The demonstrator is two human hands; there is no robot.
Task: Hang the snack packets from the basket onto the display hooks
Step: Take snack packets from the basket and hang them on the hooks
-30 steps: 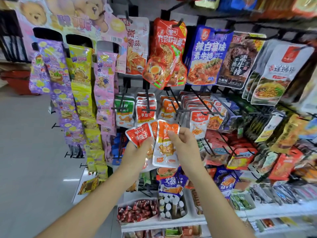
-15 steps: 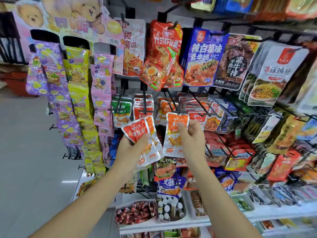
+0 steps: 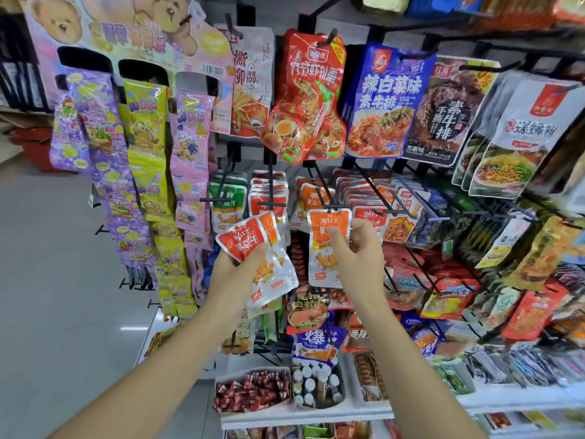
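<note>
Right at hook point(image 3: 329, 206) tip, packet point(image 3: 326, 248) hole.

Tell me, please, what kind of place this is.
Most likely a small shop's snack aisle: black display hooks loaded with hanging snack packets, a white shelf of boxed sweets below, and candy strips on a cardboard display.

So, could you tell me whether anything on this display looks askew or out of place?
Yes: the large red shrimp-and-egg packet on the top row hangs tilted, its bottom swung left over the neighbouring packet, while the blue packet beside it hangs straighter. Nothing looks spilled or torn.
</note>
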